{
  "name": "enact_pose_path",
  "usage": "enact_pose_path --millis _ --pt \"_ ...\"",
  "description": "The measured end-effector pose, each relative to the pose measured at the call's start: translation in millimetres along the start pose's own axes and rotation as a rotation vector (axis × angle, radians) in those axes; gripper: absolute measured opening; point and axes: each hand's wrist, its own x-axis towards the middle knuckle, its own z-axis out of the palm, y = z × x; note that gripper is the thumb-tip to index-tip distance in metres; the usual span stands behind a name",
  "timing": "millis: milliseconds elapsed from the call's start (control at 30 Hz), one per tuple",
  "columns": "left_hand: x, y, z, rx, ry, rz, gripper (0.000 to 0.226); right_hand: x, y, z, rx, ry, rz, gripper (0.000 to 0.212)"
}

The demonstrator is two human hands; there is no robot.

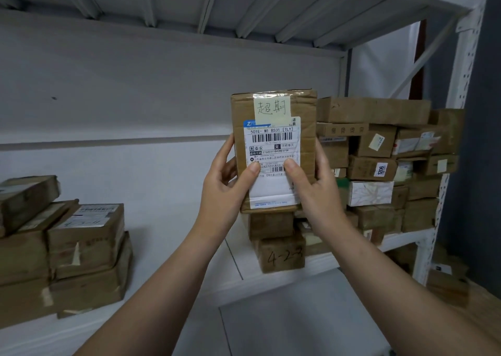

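Both hands grip one box (307, 138) upright in front of me, above the shelf (168, 247): my left hand (225, 182) wraps its left edge and my right hand (311, 182) its right edge, fingers curled behind, the left thumb (250, 171) and right thumb (291, 165) pressed on the lower part of the label (272, 144). That white label faces me, with barcodes and the line "501E- M1 BS31 (TLY)", and my thumbs cover part of its small print. A pale yellow note (272, 109) with two handwritten characters is taped across the top of the box and overlaps the label's upper edge. Directly under the box sit two stacked boxes: a small one (271, 224) just below its bottom edge, resting on a marked box (282, 255) with "4-2-" and a last digit I cannot read. Just to the right, a tight pile (379, 160) of brown and white parcels fills that end of the shelf; the held box and my right hand hide its left side. Well off to the left stands a stack (81, 244) of flat cartons, the top one with "4-3-11" written on it. A white back panel (135, 84) closes the rear, the underside of the upper shelf (244, 3) runs overhead, and a perforated white post (461, 84) rises at the right.
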Motion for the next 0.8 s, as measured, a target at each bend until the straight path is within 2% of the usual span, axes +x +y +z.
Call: enact_pose_path --millis 267,400,600,800 --pt "-86.4 5.9 -27.8 -0.052 -0.098 -0.173 0.06 -104.4 -19.7 20.7 0.021 0.095 0.156 0.064" --pt "-133.0 4.8 -24.6 -0.079 -0.158 -0.27 0.059 -157.8 -31.4 11.4 -0.014 0.149 0.241 0.057" --pt "-190.1 0.1 10.5 -0.089 -0.268 -0.375 0.055 -225.8 -43.8 -26.9 -0.082 0.237 0.336 0.052" --pt "-234.8 -13.3 87.6 -0.123 -0.419 -0.45 0.055 -282.8 -50.6 -103.8 -0.179 0.355 0.411 0.041"
